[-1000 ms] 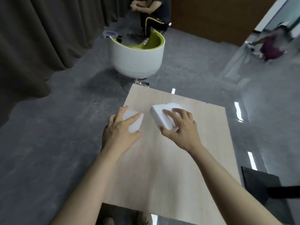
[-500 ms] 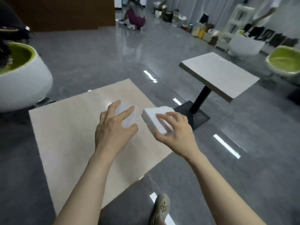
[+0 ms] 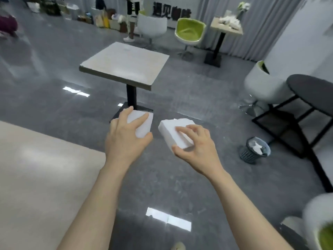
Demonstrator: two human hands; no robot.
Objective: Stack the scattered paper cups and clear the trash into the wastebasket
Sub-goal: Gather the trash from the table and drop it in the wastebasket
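Both hands are out in front of the body over bare grey floor [image 3: 162, 181], each carrying a white object. Fingers of the left hand [image 3: 126, 138] curl over a pale rounded piece [image 3: 142, 125], thumb under its near edge; it is too washed out to say whether it is a cup or crumpled paper. Just beside it, with a small gap between, the right hand [image 3: 196, 147] grips a white block-shaped piece [image 3: 173, 130], fingers across its top and thumb at the near lower corner. Neither object touches any surface. At the left edge lies the corner of a light wooden table [image 3: 36, 177], below and behind the left forearm. To the right, on the floor, stands a dark mesh wastebasket [image 3: 247, 155] with white scraps already inside; it is well apart from both hands and next to the black legs of a dark round table [image 3: 310, 85]. Beyond the hands stands a square pale table [image 3: 126, 64] on a black pedestal. Farther back are a white and green chair [image 3: 191, 30], a small table with white clutter [image 3: 227, 26], and a standing person's legs [image 3: 131, 24] near bags along the far wall.
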